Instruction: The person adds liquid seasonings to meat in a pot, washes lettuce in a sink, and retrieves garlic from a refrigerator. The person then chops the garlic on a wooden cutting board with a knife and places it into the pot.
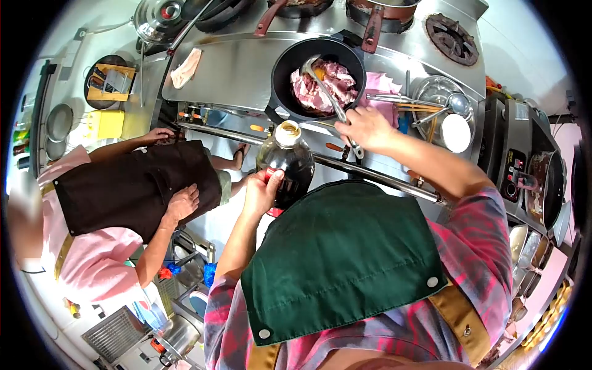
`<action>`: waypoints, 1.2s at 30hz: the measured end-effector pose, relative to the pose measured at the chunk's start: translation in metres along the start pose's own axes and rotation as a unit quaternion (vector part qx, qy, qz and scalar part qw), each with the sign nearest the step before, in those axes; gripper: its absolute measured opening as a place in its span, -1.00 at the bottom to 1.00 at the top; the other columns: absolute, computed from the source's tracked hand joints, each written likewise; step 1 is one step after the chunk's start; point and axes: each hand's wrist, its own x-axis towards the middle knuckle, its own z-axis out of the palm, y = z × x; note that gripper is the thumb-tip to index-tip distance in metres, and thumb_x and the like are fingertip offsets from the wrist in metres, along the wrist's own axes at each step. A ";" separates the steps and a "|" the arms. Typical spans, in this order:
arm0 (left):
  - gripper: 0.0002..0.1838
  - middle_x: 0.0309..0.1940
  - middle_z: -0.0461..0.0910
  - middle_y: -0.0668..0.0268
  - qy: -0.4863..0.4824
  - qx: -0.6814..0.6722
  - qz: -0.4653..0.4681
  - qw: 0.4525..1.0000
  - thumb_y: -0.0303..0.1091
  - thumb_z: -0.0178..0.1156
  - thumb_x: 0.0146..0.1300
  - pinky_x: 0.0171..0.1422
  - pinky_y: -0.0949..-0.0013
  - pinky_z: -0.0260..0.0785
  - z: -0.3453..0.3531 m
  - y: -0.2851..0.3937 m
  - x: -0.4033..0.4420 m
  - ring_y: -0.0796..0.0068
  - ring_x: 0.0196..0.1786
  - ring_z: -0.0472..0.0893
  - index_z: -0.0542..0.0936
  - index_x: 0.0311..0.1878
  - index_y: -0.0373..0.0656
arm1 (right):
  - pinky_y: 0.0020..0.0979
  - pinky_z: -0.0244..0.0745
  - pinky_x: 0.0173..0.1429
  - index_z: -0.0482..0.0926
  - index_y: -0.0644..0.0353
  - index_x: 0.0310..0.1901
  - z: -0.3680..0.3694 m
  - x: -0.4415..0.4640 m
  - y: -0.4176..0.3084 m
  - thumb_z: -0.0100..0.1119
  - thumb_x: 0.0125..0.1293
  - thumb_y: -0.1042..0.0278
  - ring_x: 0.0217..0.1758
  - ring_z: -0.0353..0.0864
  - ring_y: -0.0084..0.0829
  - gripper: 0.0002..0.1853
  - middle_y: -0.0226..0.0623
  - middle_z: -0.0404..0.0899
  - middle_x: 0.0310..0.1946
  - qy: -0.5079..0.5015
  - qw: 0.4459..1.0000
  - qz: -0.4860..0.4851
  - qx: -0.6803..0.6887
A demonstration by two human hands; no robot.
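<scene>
My left hand is closed around the red handle of a large clear jug of dark liquid. The jug's pale mouth looks uncapped and points up, near the front of a black pot. Inside the pot lie pieces of raw pinkish meat, with something orange-yellow among them. My right hand grips the handle of a metal ladle, whose head rests on the meat. Part of the jug's lower body is hidden by my left hand and the green apron.
A co-worker in a dark apron stands at my left. A piece of pale meat lies on the steel counter. Right of the pot are a pink cloth and a metal bowl with utensils. Several pans and a burner line the back.
</scene>
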 end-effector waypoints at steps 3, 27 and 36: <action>-0.68 -0.70 0.43 0.28 0.022 0.103 0.044 0.993 -0.20 0.12 0.19 -0.45 0.43 0.27 0.002 0.013 0.003 0.59 -0.58 0.35 0.49 -0.45 -0.32 | -0.38 0.31 -0.49 0.44 -0.06 -0.16 -0.032 0.018 0.022 0.11 -0.02 0.36 -0.52 0.42 -0.37 -0.70 -0.42 0.36 -0.57 0.121 0.992 -0.038 0.029; -0.46 -0.39 0.50 -0.15 -0.070 0.364 -0.042 0.928 0.04 -0.08 0.23 -0.08 0.13 0.31 0.015 0.112 0.043 -0.09 -0.20 0.49 0.50 -0.34 -0.40 | -0.61 0.40 -0.48 0.43 0.27 -0.29 -0.104 -0.030 0.029 0.06 0.19 0.44 -0.53 0.49 -0.61 -0.90 -0.33 0.48 -0.50 0.237 0.685 0.251 0.641; -0.37 -0.37 0.48 -0.20 -0.099 0.439 -0.069 0.891 0.12 -0.12 0.22 -0.06 0.13 0.30 0.016 0.112 0.057 -0.10 -0.17 0.48 0.50 -0.32 -0.44 | -0.63 0.42 -0.49 0.45 0.23 -0.34 -0.110 -0.028 0.027 0.09 0.18 0.40 -0.51 0.50 -0.64 -0.90 -0.39 0.49 -0.52 0.229 0.692 0.231 0.644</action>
